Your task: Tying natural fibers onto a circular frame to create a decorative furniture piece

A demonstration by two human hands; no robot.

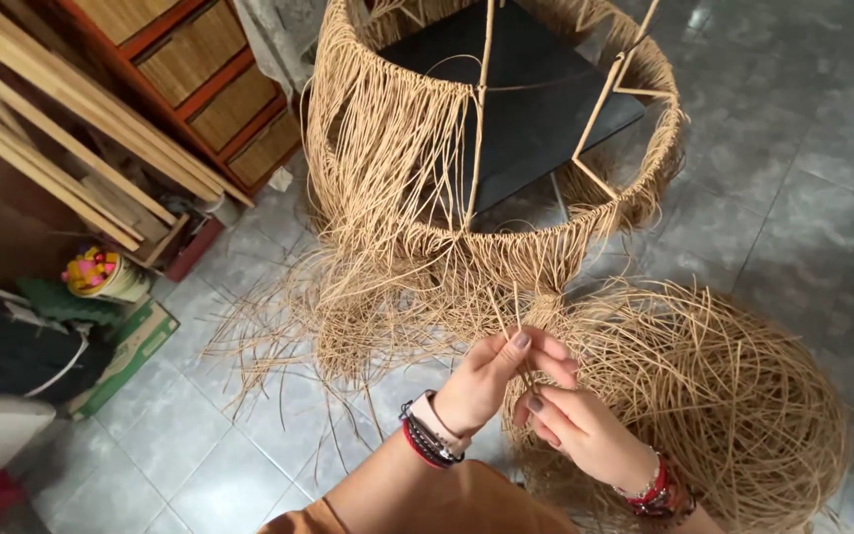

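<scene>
A round frame (486, 232) wrapped in tan fibre strands stands on a grey tiled floor, with long strands hanging from its rim. A big loose tangle of the same strands (714, 396) lies at the lower right. My left hand (491, 376) pinches a few thin strands (506, 311) between thumb and fingers just below the frame's near rim. Touching the left fingers, my right hand (570, 420) grips the same strands from below. Both wrists wear bracelets.
A black square board (536, 89) sits inside the frame. Long wooden slats (71, 129) lean at the left in front of a red shelf with woven drawers (210, 79). A cup of colourful bits (101, 275), a black bag (12, 346) and a green box (135, 351) lie at the left.
</scene>
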